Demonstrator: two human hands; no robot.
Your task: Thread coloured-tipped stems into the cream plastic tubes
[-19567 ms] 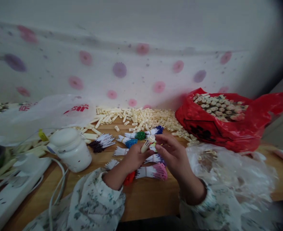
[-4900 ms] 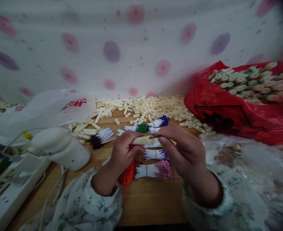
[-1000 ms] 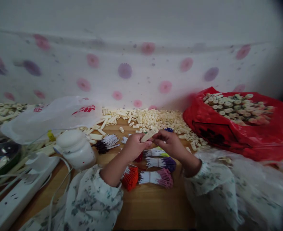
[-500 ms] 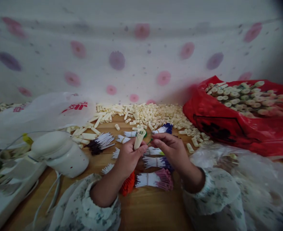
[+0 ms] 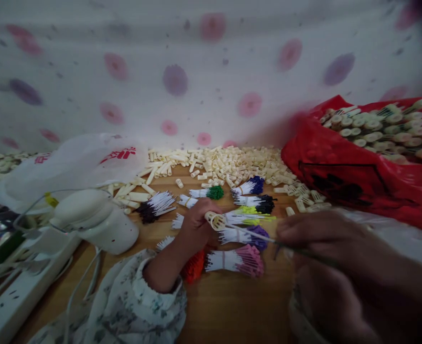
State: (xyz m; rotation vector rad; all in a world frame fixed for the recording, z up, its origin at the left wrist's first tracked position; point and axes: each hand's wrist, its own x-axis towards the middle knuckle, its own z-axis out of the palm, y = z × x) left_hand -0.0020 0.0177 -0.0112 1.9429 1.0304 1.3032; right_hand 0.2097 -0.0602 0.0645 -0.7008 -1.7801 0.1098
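My left hand (image 5: 200,224) is closed around a cream plastic tube (image 5: 216,221), its slotted open end tilted to the right. From that opening a thin pale strand (image 5: 255,234) runs to the fingertips of my right hand (image 5: 336,258). The right hand is large and blurred close to the camera, its fingers pinched on the strand; a dark length lies along the fingers. Around the left hand are bundles of thin white sticks with coloured tips: a green bundle (image 5: 207,192), a yellow bundle (image 5: 248,216), a purple bundle (image 5: 244,236), a pink bundle (image 5: 235,260) and a partly hidden orange bundle (image 5: 194,267).
Loose cream tubes and slotted pieces (image 5: 232,165) are heaped at the back. A red bag (image 5: 340,177) of assembled tubes stands at right. On the left lie a white plastic bag (image 5: 74,160), a white rounded device (image 5: 103,224) and a power strip (image 5: 27,286) with cables.
My right hand has moved right and much closer to the camera, drawing the strand out long. The tube in my left hand has tipped from near upright toward the right.
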